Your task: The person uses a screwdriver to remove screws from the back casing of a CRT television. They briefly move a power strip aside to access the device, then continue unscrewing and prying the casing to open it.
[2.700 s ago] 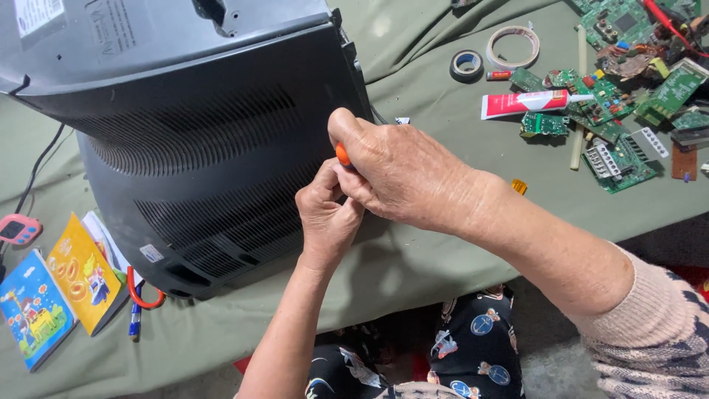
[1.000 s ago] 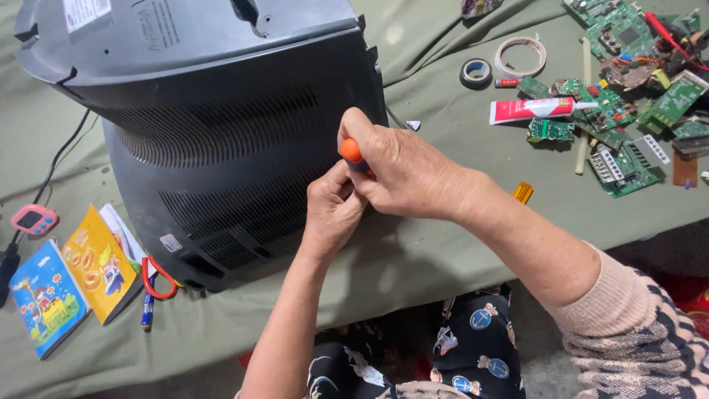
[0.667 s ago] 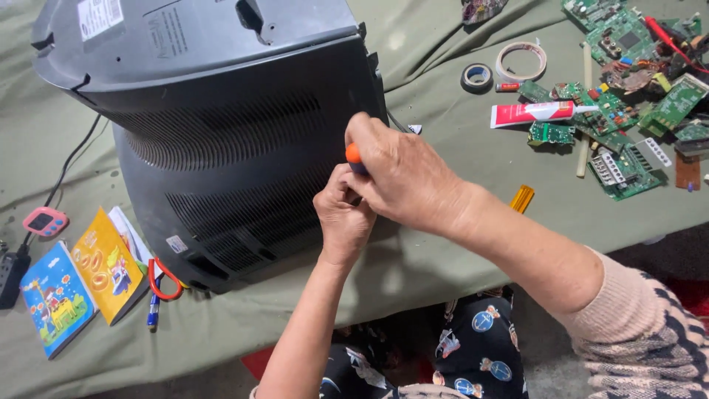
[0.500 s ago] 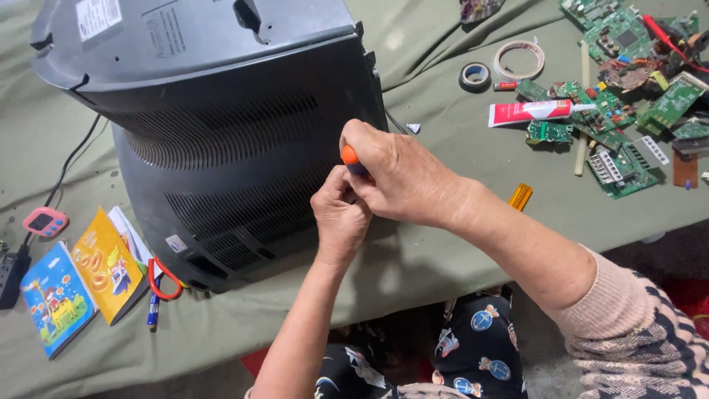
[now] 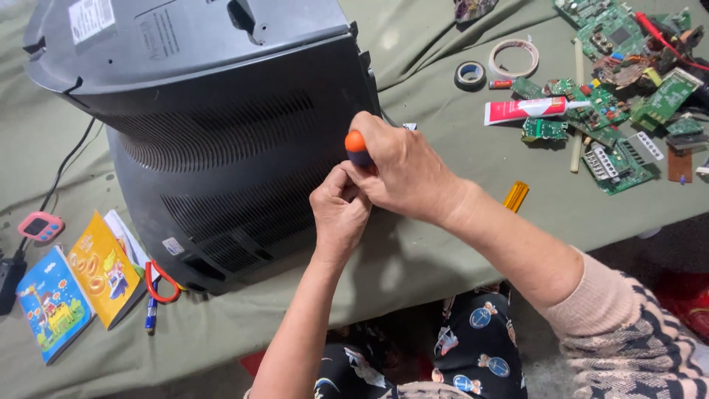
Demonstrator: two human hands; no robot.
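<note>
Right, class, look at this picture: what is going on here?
A person works at the side of a big dark television casing lying on a green cloth. The right hand grips an orange-capped screwdriver against the casing; the left hand steadies it just below. Circuit boards, tape rolls and a tube lie to the right.

A single head-worn camera looked steeply down from above the person's lap onto a green-covered table (image 5: 413,266), close enough that both forearms entered the frame from 5 and 6 o'clock. The back of a dark television (image 5: 221,148) filled the area from centre to 11 o'clock; circuit boards (image 5: 628,66) lay at 2 o'clock, booklets (image 5: 74,292) at 8 o'clock.
</note>
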